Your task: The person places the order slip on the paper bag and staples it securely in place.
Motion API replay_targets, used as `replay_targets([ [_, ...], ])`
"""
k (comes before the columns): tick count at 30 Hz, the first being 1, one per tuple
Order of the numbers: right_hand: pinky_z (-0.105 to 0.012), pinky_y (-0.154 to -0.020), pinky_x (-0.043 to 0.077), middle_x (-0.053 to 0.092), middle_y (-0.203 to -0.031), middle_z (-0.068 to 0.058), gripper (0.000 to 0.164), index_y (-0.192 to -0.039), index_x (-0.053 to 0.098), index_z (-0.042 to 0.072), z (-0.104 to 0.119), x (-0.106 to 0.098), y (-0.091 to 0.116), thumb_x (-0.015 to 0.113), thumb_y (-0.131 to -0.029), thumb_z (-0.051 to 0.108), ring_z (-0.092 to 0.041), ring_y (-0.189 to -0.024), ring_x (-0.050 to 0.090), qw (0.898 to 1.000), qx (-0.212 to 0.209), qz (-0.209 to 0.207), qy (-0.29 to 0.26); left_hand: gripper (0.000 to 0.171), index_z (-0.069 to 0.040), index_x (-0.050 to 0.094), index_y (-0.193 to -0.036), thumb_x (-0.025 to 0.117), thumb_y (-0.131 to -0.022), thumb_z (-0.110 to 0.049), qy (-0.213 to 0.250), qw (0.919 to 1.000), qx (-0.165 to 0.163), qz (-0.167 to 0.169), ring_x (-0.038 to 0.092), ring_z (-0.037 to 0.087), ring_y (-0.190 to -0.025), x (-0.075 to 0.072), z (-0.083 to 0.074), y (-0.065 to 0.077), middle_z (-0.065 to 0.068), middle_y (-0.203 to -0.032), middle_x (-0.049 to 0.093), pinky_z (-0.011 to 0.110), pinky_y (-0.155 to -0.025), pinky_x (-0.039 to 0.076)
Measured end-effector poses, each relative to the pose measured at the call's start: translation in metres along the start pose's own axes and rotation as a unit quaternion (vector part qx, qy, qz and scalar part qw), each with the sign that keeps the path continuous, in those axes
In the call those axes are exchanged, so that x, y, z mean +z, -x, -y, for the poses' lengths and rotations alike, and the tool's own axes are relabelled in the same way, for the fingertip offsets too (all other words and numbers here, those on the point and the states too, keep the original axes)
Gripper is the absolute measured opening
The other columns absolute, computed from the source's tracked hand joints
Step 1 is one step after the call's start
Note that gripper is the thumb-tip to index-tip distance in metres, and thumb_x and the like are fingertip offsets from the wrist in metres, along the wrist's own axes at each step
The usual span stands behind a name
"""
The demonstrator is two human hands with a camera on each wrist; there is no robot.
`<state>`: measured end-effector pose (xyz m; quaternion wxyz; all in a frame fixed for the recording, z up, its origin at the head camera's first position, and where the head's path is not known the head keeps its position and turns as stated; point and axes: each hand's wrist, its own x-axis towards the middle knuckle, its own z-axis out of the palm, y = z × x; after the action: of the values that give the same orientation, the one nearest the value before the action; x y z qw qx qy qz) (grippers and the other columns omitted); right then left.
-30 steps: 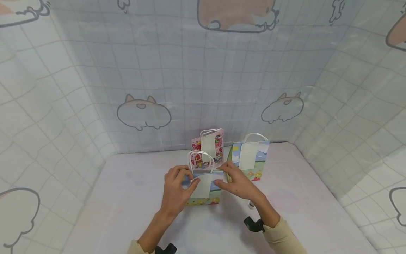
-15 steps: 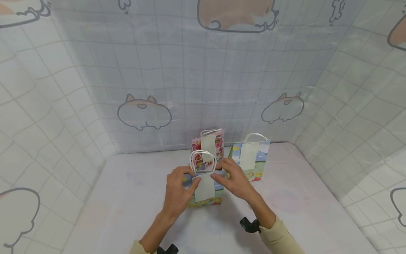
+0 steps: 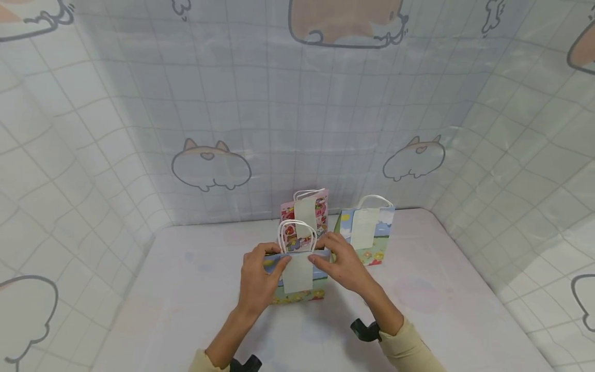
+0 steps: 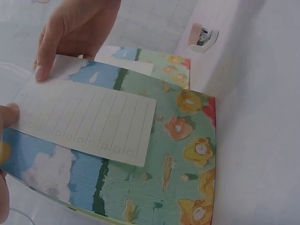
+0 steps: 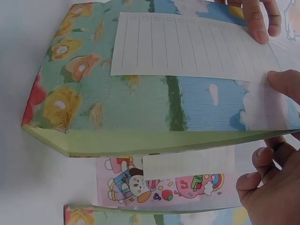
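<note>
In the head view a small paper gift bag (image 3: 297, 297) with a blue-sky and flower print stands upright before me, its white handles (image 3: 297, 223) raised. A lined paper sheet (image 3: 298, 276) lies flat on the bag's front, up by the top edge. My left hand (image 3: 258, 279) grips the bag's left top edge, thumb in front at the sheet's corner. On the other side my right hand (image 3: 346, 264) pinches the top edge, its thumb pressing the sheet's upper right corner. The right wrist view shows ruled lines and small checkboxes on the sheet (image 5: 187, 47).
Behind stand a pink cartoon-print gift bag (image 3: 321, 206) and, to the right, another sky-print gift bag (image 3: 383, 243), each with a pale sheet on its front. A small stapler (image 4: 204, 37) lies on the table beyond the right hand. Patterned curtain walls (image 3: 297, 129) surround the table.
The right hand has moved slightly left, its thumb now at the sheet's corner. The sheet has shifted a little right over the second, tilting midway and then straightening. The bags behind stay put.
</note>
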<state>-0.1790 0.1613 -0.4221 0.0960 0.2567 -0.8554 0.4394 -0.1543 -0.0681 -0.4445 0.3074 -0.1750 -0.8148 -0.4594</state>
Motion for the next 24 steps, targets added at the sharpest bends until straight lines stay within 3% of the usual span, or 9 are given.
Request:
replay_targets([
  [10, -0.039, -0.088, 0.048, 0.059, -0.108, 0.016, 0.012, -0.104, 0.073, 0.025, -0.002, 0.002, 0.001, 0.071, -0.095, 0.033, -0.011, -0.105, 0.049, 1.000, -0.003, 0.003, 0.001, 0.049, -0.015, 0.056, -0.121, 0.085, -0.081, -0.016, 0.006, 0.9998, -0.020, 0.000, 0.061, 0.018, -0.097, -0.002, -0.004, 0.001, 0.001, -0.101, 0.071, 0.045, -0.087, 0.040],
  [24, -0.041, -0.089, 0.048, 0.061, -0.108, 0.017, 0.010, -0.102, 0.073, 0.025, -0.002, 0.005, 0.001, 0.070, -0.095, 0.032, -0.010, -0.106, 0.050, 1.000, -0.015, -0.006, 0.011, 0.026, -0.012, 0.073, -0.109, 0.081, -0.086, -0.023, 0.008, 0.9998, 0.011, 0.013, 0.068, 0.015, -0.096, -0.001, 0.006, -0.001, -0.001, -0.102, 0.076, 0.045, -0.090, 0.039],
])
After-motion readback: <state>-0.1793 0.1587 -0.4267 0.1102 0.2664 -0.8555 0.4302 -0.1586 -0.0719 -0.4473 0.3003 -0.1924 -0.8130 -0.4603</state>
